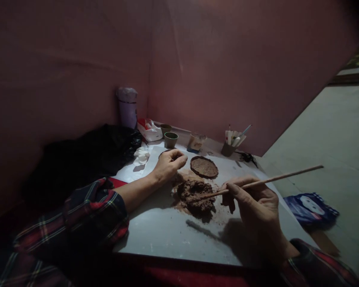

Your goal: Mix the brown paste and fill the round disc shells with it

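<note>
One stick [287, 174] sits pinched in my right hand [257, 203], tip at the brown clump [197, 197], board centre; my left hand [171, 163], loosely curled, contents hidden, hovers toward its eleven o'clock, the flat disc [204, 166] at one.

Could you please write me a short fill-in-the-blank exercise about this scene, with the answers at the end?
1. The long stick is held in the person's ____ hand.
2. The lumpy mass at the stick's lower end is ____ in colour.
3. Compared with that mass, the round disc lies ____ from the person.
4. The left sleeve has a ____ pattern.

Missing words: right; brown; farther; plaid.
</note>
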Demonstrator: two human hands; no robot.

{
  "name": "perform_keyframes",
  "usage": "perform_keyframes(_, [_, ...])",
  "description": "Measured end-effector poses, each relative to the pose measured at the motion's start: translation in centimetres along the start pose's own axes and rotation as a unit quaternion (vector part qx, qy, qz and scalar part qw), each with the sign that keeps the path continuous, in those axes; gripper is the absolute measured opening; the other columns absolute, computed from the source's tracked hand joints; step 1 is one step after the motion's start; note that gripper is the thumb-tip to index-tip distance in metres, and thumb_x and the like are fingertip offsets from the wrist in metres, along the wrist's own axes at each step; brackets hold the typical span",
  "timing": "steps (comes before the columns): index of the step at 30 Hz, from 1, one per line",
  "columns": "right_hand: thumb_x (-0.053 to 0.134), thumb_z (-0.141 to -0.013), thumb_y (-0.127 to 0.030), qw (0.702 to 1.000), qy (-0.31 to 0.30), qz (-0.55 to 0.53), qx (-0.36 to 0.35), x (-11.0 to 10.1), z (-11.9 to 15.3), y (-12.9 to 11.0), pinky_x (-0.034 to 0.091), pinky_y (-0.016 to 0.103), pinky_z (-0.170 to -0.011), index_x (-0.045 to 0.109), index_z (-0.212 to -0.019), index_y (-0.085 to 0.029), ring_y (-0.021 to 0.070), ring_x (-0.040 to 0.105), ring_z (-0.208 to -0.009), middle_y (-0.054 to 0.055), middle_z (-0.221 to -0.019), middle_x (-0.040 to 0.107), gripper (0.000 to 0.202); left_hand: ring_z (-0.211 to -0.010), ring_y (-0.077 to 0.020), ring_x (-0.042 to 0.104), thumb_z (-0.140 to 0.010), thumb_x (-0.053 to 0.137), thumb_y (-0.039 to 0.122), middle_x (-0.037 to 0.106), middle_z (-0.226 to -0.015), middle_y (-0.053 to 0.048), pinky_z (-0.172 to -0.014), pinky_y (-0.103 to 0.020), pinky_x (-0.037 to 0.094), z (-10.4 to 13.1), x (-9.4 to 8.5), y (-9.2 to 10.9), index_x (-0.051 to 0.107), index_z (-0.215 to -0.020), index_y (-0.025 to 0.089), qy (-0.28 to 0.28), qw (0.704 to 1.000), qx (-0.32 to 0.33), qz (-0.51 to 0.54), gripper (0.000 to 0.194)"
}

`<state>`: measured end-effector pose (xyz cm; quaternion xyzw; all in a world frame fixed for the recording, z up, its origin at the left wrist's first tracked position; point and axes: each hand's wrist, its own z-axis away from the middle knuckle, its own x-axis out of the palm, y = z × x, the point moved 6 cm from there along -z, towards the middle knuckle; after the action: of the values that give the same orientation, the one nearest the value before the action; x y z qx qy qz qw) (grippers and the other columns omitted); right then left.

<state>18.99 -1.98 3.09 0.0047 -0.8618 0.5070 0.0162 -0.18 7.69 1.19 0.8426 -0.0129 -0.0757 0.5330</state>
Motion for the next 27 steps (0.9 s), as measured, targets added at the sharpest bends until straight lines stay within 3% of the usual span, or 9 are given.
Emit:
perform_keyframes(3, [0.067, -0.077, -0.02, 0.998, -0.01, 0.037, -0.041, 0.3, 0.7, -0.9, 0.041, 0.024, -0.039, 0.067, -0.073, -0.019, 0.0135, 0.056, -0.05, 0.002, -0.064, 0.063, 0.004, -0.057, -0.0104, 0.052, -0.077, 0.058, 0.036, 0.058, -0.062, 0.001, -0.057, -0.022, 0.043, 0.0, -0.4, 0.0, 0.059, -0.075, 0.014, 0.032, 0.998, -0.007, 0.05, 0.023])
perform_keyframes(7, [0.065, -0.076, -0.008, 0.976, -0.09, 0.129, -0.154, 0.6, 2.1, -1.4, 0.052, 0.031, -0.054, 0.068, -0.082, -0.021, 0.0181, 0.063, -0.063, 0.004, -0.068, 0.065, 0.014, -0.06, -0.0097, 0.052, -0.082, 0.056, 0.04, 0.056, -0.063, 0.002, -0.06, -0.021, 0.041, 0.0, -1.5, 0.3, 0.058, -0.081, 0.015, 0.102, 0.992, 0.028, 0.065, 0.025])
perform_keyframes(10, [0.063, -0.076, -0.005, 0.957, -0.124, 0.189, -0.181, 0.7, 2.9, -0.7, 0.056, 0.036, -0.066, 0.067, -0.092, -0.024, 0.0215, 0.066, -0.077, 0.006, -0.081, 0.07, 0.026, -0.059, -0.0093, 0.051, -0.083, 0.054, 0.04, 0.055, -0.061, 0.003, -0.06, -0.021, 0.04, 0.1, -2.0, 0.4, 0.058, -0.081, 0.015, 0.129, 0.988, 0.035, 0.079, 0.025])
perform_keyframes(15, [0.064, -0.075, -0.006, 0.947, -0.139, 0.2, -0.21, 1.7, 3.2, -0.5, 0.057, 0.038, -0.067, 0.068, -0.1, -0.027, 0.0239, 0.068, -0.08, 0.007, -0.085, 0.073, 0.033, -0.055, -0.0088, 0.05, -0.082, 0.055, 0.041, 0.054, -0.059, 0.003, -0.057, -0.02, 0.04, 0.1, -2.0, 0.3, 0.057, -0.082, 0.015, 0.133, 0.985, 0.021, 0.105, 0.026])
perform_keyframes(19, [0.064, -0.078, -0.011, 0.962, -0.096, 0.149, -0.206, 1.9, 2.9, -0.7, 0.057, 0.037, -0.065, 0.07, -0.096, -0.027, 0.0234, 0.069, -0.077, 0.007, -0.083, 0.074, 0.025, -0.057, -0.009, 0.051, -0.084, 0.054, 0.041, 0.055, -0.061, 0.003, -0.06, -0.021, 0.04, 0.1, -2.0, 0.2, 0.058, -0.084, 0.015, 0.13, 0.986, 0.017, 0.105, 0.027])
perform_keyframes(23, [0.065, -0.077, -0.009, 0.969, -0.002, 0.146, -0.2, 1.3, 2.8, -1.2, 0.056, 0.038, -0.067, 0.071, -0.087, -0.025, 0.0226, 0.068, -0.076, 0.005, -0.079, 0.072, 0.02, -0.056, -0.0091, 0.05, -0.085, 0.053, 0.041, 0.055, -0.059, 0.003, -0.059, -0.021, 0.04, 0.1, -2.2, 0.0, 0.058, -0.084, 0.015, 0.139, 0.985, 0.01, 0.105, 0.027])
perform_keyframes(27, [0.064, -0.079, -0.015, 0.983, 0.087, 0.094, -0.134, 0.5, 2.3, -0.9, 0.048, 0.028, -0.045, 0.067, -0.083, -0.022, 0.0173, 0.061, -0.06, 0.004, -0.074, 0.067, 0.008, -0.054, -0.0092, 0.05, -0.083, 0.054, 0.044, 0.055, -0.057, 0.003, -0.057, -0.021, 0.039, 0.0, -2.3, -0.2, 0.058, -0.083, 0.015, 0.15, 0.982, 0.0, 0.116, 0.029])
